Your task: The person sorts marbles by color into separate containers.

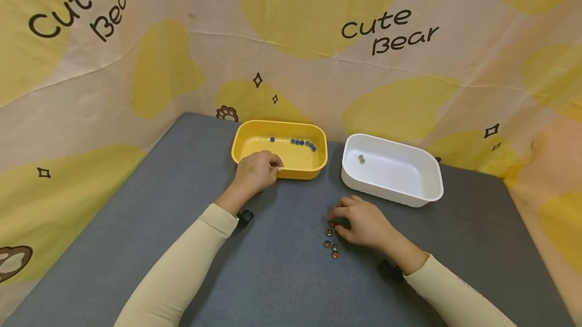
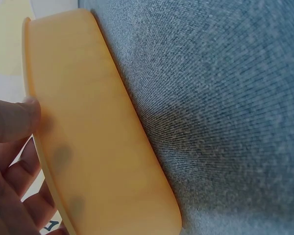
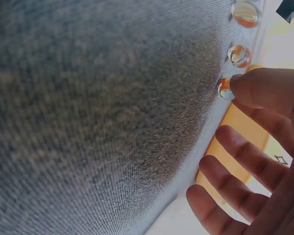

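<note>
My left hand (image 1: 257,170) grips the near rim of a yellow plastic tub (image 1: 313,169). In the left wrist view its thumb (image 2: 19,115) lies against the outer wall, and the other fingers are behind the rim. Several blue marbles (image 1: 297,142) lie inside the tub. In front of the white tub (image 1: 391,190), my right hand (image 1: 364,223) pinches an orange-and-clear glass marble (image 3: 224,89) on the grey surface; its thumb partly covers the marble. A loose row of similar marbles (image 1: 329,232) runs from there toward me.
Two pale marbles (image 1: 361,160) sit at the left inside the white tub. Both tubs stand near the back edge of the grey tabletop (image 1: 273,276), close to a hanging patterned cloth (image 1: 300,64). Dark wrist cameras (image 1: 245,218) are strapped under both wrists.
</note>
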Demonstrator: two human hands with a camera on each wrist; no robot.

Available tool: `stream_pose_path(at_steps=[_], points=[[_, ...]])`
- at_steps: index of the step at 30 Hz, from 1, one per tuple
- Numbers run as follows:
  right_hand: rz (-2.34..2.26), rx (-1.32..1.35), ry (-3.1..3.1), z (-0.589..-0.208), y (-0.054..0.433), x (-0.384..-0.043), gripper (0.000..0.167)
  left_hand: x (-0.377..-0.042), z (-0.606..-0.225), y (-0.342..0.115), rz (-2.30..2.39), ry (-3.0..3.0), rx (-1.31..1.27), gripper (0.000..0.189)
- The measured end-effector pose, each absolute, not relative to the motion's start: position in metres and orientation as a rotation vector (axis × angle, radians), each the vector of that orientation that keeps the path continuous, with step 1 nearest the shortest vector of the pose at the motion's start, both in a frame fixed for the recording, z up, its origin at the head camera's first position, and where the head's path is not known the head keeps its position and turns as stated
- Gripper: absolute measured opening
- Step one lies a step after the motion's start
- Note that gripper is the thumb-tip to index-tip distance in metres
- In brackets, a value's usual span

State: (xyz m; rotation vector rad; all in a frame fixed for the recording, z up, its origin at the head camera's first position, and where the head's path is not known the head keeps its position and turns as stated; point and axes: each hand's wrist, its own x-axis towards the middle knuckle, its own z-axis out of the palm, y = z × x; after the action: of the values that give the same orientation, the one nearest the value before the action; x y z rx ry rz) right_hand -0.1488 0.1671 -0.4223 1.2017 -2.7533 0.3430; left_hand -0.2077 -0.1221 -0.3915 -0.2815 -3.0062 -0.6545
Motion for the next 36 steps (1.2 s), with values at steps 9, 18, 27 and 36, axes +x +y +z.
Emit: stream_pose_path(at_steps=[9, 18, 27, 36], points=[[0.324, 1.221, -2.736, -0.425, 0.1666, -0.1524, 0.019, -0.2076, -0.3914, -0.1216, -0.654, -3.011, -0.283, 0.013], [0.326, 1.225, -2.737, -0.4251, 0.1661, -0.1537, 0.015, -0.2073, -0.3899, -0.1206, -0.641, -3.008, -0.283, 0.013], [0.341, 1.205, -2.731, -0.4226, 0.1669, -0.1524, 0.013, -0.2078, -0.3911, -0.1207, -0.639, -3.016, -0.284, 0.014], [0.337, 1.192, -2.681, -0.4183, 0.1723, -0.1544, 0.012, -0.2071, -0.3909, -0.1206, -0.647, -3.015, -0.275, 0.014]])
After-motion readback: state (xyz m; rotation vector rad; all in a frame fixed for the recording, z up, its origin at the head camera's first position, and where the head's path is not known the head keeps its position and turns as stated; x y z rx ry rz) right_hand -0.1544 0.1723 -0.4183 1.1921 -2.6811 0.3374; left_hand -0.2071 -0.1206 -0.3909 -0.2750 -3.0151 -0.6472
